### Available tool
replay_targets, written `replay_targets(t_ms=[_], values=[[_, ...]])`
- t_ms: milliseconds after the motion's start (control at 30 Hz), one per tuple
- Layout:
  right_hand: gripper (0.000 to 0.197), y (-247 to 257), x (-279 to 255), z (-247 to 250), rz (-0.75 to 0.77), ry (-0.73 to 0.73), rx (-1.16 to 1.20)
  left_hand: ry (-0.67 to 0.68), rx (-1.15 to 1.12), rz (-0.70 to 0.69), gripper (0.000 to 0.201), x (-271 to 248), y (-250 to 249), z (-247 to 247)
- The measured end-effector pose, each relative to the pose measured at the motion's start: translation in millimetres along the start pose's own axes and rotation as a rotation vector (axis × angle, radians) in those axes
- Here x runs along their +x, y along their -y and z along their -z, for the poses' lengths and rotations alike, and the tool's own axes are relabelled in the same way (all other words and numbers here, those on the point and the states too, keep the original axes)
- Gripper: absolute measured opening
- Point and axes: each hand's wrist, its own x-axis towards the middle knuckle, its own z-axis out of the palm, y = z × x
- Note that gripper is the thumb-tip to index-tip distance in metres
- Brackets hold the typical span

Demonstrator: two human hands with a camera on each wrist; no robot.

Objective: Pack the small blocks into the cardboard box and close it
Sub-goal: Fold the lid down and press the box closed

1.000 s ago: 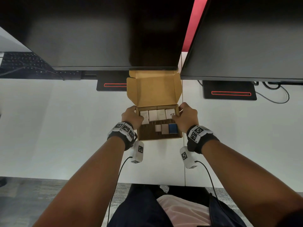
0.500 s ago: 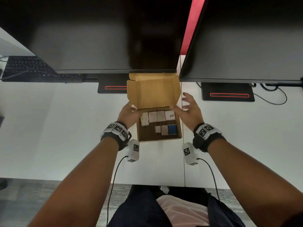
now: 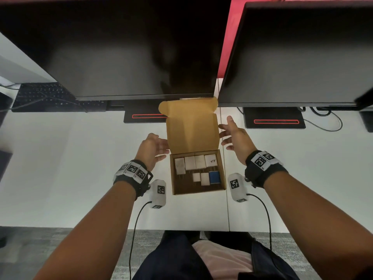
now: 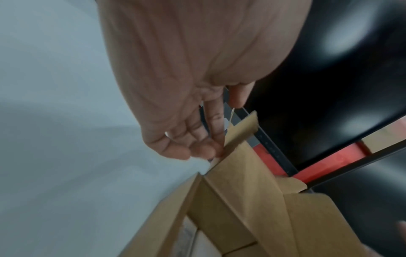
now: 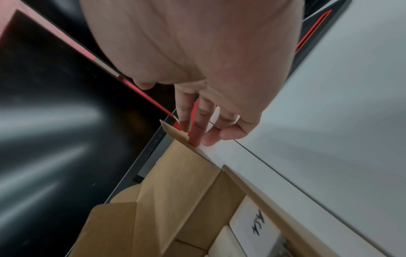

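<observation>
The cardboard box [image 3: 175, 179] sits open on the white desk, its lid [image 3: 191, 130] standing upright at the far side. Inside lie several white blocks [image 3: 194, 162], one with handwriting [image 5: 255, 224], and a blue block [image 3: 214, 177] in the near row. My left hand [image 3: 158, 147] is at the lid's left edge, its straight fingers [image 4: 216, 132] touching the left side flap [image 4: 239, 132]. At the lid's right edge is my right hand [image 3: 229, 134], with its fingers [image 5: 197, 132] against the right side flap [image 5: 175, 133]. Neither hand grips anything.
Two dark monitors [image 3: 129, 47] [image 3: 298, 53] hang just behind the box, their bases [image 3: 145, 116] [image 3: 274, 120] on either side of the lid. A black keyboard [image 3: 46, 96] lies far left and cables [image 3: 327, 122] far right. The desk's front edge [image 3: 181, 229] is near my lap.
Both hands left the sides of the box body, moved forward and up, and now lie open against the lid's side flaps. The box and blocks stayed put.
</observation>
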Motion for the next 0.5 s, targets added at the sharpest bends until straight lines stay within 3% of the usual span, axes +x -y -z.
replay_targets(t_ms=[67, 200, 333, 500], values=[[0.066, -1, -4, 1, -0.024, 0.024, -0.016, 0.009, 0.042, 0.018, 0.050, -1, -4, 1], [0.054, -2, -16, 2, -0.050, 0.067, 0.000, -0.004, 0.081, 0.063, 0.055, -11, -6, 3], [0.050, 5, -25, 5, -0.072, 0.062, 0.080, -0.003, 0.048, 0.052, 0.046, -18, -14, 1], [0.050, 13, -33, 15, -0.057, 0.086, 0.219, 0.056, 0.058, -0.061, 0.041, -24, -24, -4]])
